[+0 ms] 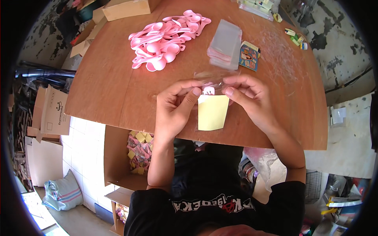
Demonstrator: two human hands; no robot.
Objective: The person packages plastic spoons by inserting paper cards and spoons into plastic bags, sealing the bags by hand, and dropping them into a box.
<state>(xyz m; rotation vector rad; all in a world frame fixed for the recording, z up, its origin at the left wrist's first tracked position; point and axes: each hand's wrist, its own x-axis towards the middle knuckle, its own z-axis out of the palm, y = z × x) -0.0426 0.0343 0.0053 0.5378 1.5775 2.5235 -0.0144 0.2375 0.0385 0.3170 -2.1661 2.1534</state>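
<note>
Close to the table's front edge, a clear plastic bag [213, 82] is pinched at its upper part between both my hands. My left hand [173, 106] grips its left side with thumb and fingers, and my right hand [250, 96] grips its right side the same way. Inside the bag, or against it, is a yellow card [213, 113]. A pale tip with a hole [208, 91] shows above the card; the rest of that piece is hidden. Farther off lie a pile of pink spoons [165, 43], a stack of clear bags [226, 41] and small blue printed cards [249, 58].
The brown wooden table [102, 78] has a rounded far side. Thin clear strands [279, 55] litter its right part, near small yellow-green rolls [295, 38]. A cardboard box [126, 8] stands at the back. Below the front edge, another box [114, 157] holds packed pink and yellow pieces.
</note>
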